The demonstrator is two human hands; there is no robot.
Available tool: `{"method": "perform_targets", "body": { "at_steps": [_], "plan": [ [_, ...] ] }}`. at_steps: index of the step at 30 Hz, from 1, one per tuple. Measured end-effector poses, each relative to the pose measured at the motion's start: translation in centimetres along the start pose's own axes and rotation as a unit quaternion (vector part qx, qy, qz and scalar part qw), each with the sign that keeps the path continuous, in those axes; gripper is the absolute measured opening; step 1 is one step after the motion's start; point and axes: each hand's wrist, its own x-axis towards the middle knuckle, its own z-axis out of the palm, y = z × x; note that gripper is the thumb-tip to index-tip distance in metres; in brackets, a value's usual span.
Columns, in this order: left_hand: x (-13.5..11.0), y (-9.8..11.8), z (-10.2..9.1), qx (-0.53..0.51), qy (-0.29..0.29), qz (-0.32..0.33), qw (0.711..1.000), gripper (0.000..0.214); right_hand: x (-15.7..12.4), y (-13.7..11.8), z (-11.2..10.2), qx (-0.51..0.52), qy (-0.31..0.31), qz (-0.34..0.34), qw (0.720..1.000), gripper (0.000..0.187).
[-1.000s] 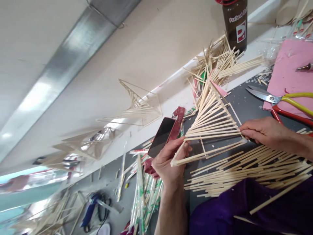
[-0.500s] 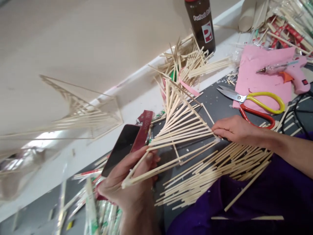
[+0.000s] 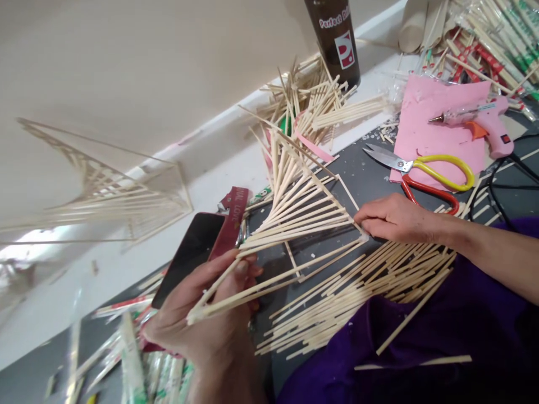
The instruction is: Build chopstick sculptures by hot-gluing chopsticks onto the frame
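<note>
A fan-like framework of thin wooden sticks (image 3: 303, 210) is held tilted above the dark table. My left hand (image 3: 214, 297) grips its near-left corner, thumb and fingers closed around the sticks. At the right corner, my right hand (image 3: 387, 217) has its fingers pinched on the frame's edge; the fingertips partly hide that joint. Many loose wooden sticks (image 3: 332, 308) lie in a spread pile below the frame, near the purple clothing. Just beyond my right hand lie scissors (image 3: 442, 165) with one yellow and one red handle.
A pink glue gun (image 3: 484, 120) rests on a pink sheet (image 3: 415, 129) at right. A dark bottle (image 3: 334, 42) stands at the back beside a heap of sticks (image 3: 311, 101). A phone (image 3: 189, 252) lies left, near wrapped sticks (image 3: 155, 370). Another stick frame (image 3: 113, 185) appears near the wall.
The whole view has shifted, so most things appear farther left. Both hands keep their hold on the framework, with little visible change in its pose.
</note>
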Motion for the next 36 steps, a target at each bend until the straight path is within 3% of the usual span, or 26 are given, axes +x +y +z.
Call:
{"method": "perform_targets", "body": {
  "at_steps": [13,21,30,36],
  "plan": [
    [0.0,0.1,0.1,-0.009,-0.012,-0.007,1.000,0.030,-0.2,-0.4,0.5,-0.025,0.039,0.049,0.998,0.017],
    [0.0,0.5,0.4,-0.035,-0.038,-0.020,0.998,0.026,0.1,-1.0,0.9,-0.074,0.080,0.074,0.991,0.030],
    [0.6,-0.9,0.0,-0.034,-0.080,0.067,0.994,0.022,0.4,-0.3,1.3,-0.092,0.095,0.070,0.989,0.023],
    [0.8,-0.8,0.1,-0.049,-0.100,0.075,0.991,0.024,0.6,0.0,1.4,-0.072,0.096,0.074,0.990,0.022]
  ]
}}
